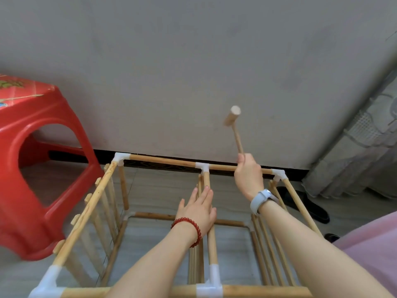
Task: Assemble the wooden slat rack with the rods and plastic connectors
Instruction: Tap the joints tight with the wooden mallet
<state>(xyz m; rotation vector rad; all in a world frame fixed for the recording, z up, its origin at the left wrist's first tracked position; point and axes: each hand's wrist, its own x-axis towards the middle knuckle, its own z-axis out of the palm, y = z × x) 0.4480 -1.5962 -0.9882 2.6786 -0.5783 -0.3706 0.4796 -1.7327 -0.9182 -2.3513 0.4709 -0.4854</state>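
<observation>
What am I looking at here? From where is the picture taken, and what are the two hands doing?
There is no machine here: a person wears a camera on the head, so you look down along their own arms. In front stands a wooden rack on the floor, built from rods joined by white plastic connectors. The left hand, with a red bead bracelet at the wrist, rests with straight fingers on the middle rod. The right hand, with a white watch at the wrist, grips a small wooden hammer raised above the far rail. A red plastic stool stands at the left, beside the wall.
</observation>
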